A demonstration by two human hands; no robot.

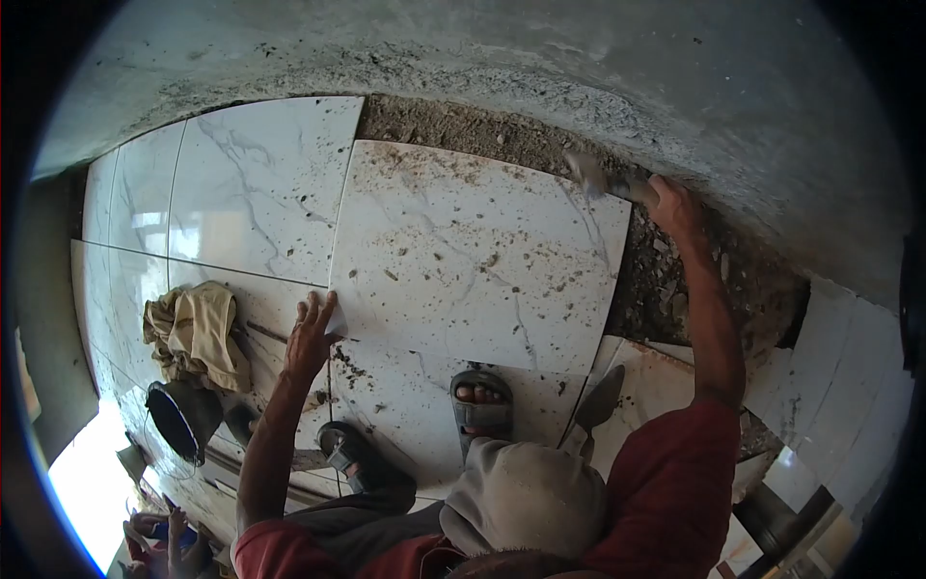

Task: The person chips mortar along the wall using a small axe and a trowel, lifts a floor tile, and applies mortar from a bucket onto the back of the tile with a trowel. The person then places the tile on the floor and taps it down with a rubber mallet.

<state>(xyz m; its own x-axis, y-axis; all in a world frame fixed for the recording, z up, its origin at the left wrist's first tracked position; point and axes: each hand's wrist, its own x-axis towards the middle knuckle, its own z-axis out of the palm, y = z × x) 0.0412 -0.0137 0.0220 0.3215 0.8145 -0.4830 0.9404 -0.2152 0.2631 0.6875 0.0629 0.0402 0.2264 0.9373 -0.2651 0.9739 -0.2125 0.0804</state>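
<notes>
My right hand (pixel 677 210) is closed round the handle of a hammer (pixel 588 176), its head blurred above the far right corner of a large white marbled tile (pixel 463 261). Dirt and crumbs are scattered over this tile. Fingers stretched out, my left hand (pixel 310 333) lies at the tile's near left corner, by the joint with its neighbours. A small pale triangular piece (pixel 337 320) shows beside those fingers; whether they touch it I cannot tell. Bare rubble (pixel 666 280) borders the tile on the right, and loose soil (pixel 463 127) runs along its far edge.
A rough grey wall (pixel 579 58) curves round the far side. A trowel (pixel 600 400) lies near my sandalled foot (pixel 480 400). Left of me are a crumpled tan cloth (pixel 198 333) and a black bucket (pixel 183 420). Another person (pixel 164 540) is at lower left.
</notes>
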